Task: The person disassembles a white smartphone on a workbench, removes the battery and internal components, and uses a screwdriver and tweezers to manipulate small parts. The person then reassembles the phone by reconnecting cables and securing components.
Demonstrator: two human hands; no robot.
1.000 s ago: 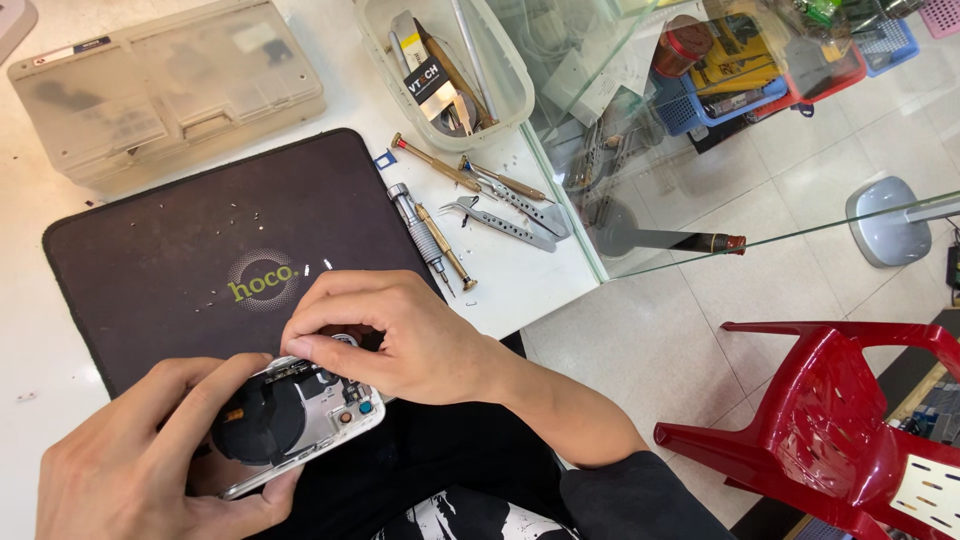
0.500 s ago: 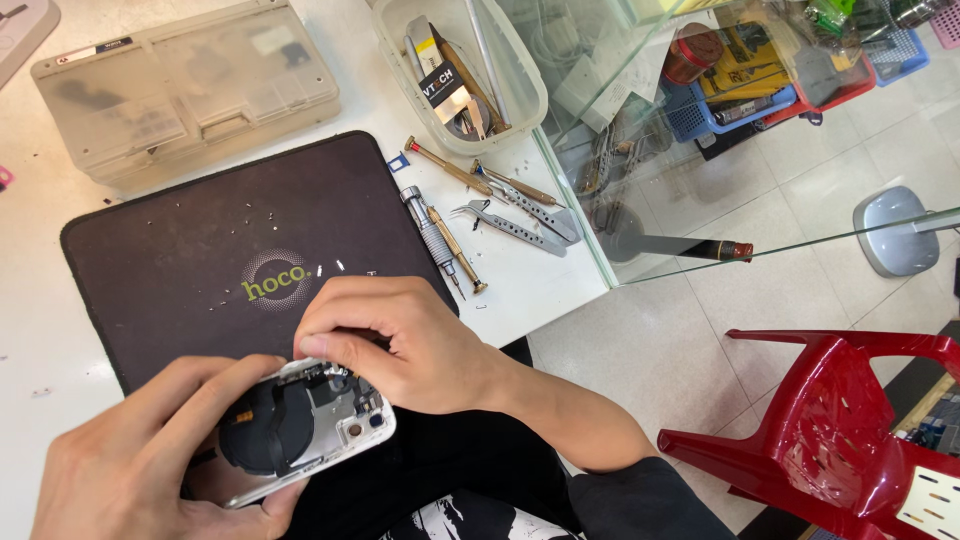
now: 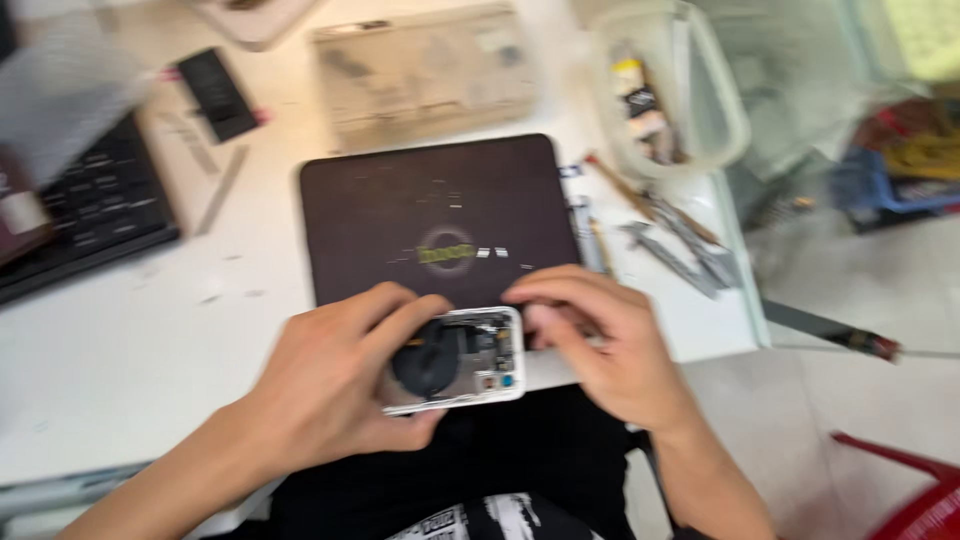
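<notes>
Left hand (image 3: 330, 395) grips one opened phone (image 3: 460, 358); right hand (image 3: 600, 340) touches it.

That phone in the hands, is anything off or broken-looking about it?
The white phone lies open, its dark round coil and small parts bare, with no cover over them. The left hand holds it at the edge of the dark mat; the right hand touches its side. The picture is blurred, so I cannot tell damage.

Two hands (image 3: 330, 400), one opened phone (image 3: 455, 360), one dark mat (image 3: 440, 215), one keyboard (image 3: 90, 215), one clear tub (image 3: 670, 90), one grey case (image 3: 425, 70)
</notes>
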